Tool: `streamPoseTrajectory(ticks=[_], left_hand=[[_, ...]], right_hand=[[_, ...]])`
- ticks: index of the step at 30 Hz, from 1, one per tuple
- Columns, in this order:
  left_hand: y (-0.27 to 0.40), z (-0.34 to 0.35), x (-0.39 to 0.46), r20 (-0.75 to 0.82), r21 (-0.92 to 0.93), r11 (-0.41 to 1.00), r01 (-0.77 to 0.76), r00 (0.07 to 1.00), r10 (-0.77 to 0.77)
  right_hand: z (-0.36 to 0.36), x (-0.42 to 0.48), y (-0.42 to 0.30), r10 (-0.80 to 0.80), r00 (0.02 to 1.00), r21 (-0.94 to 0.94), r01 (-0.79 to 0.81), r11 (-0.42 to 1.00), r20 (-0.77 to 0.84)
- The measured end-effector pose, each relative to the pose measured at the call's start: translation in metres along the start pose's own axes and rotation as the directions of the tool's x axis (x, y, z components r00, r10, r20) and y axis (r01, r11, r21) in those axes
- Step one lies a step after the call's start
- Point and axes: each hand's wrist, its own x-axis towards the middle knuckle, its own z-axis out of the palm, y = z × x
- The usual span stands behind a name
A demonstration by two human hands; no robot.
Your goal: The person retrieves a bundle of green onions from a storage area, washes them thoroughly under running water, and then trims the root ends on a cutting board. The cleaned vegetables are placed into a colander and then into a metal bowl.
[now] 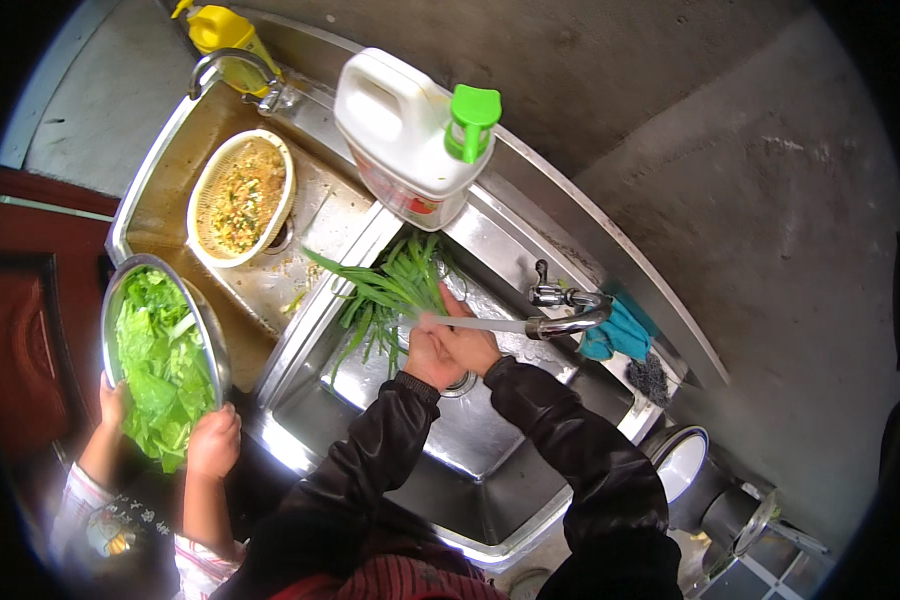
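Long green leafy stalks (397, 285) lie across the near part of a stainless steel sink basin (457, 442). My left hand (435, 356) and my right hand (469, 337) are together at the lower end of the bunch, under a stream of water from a curved chrome faucet (570, 322). The fingers close around the stalks, though the water and overlapping hands partly hide the grip. Black sleeves cover both my arms. The drain shows just below my hands.
At left, another person's hands (214, 442) hold a metal bowl (221, 352) of chopped lettuce (154, 345). A strainer basket (289, 187) with food scraps sits in the other basin. A white jug (390, 135), yellow bottle (225, 34), teal cloth (619, 330) and steel scrubber (649, 381) stand or lie around the sinks.
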Motion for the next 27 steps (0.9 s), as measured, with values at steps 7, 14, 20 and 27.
streamPoseTrajectory(ticks=[7, 14, 20, 27], left_hand=[[0.012, 0.063, -0.051, -0.55, 0.219, 0.938, 0.268, 0.828, -0.109], [0.0, 0.049, -0.041, -0.494, 0.17, 0.94, 0.295, 0.851, -0.178], [-0.013, 0.001, -0.038, -0.104, 0.031, 0.991, 0.126, 0.987, -0.122], [-0.029, 0.004, -0.036, 0.104, -0.114, 0.98, 0.161, 0.983, -0.15]], right_hand=[[0.01, -0.012, -0.006, 0.043, 0.995, 0.413, -0.076, 0.908, 0.089], [0.04, 0.0, -0.014, 0.072, 0.997, 0.662, -0.032, 0.749, -0.032], [0.014, -0.011, -0.03, -0.041, 0.987, -0.392, -0.024, 0.92, -0.156], [0.019, -0.016, -0.025, 0.193, 0.965, 0.21, -0.228, 0.951, 0.176]])
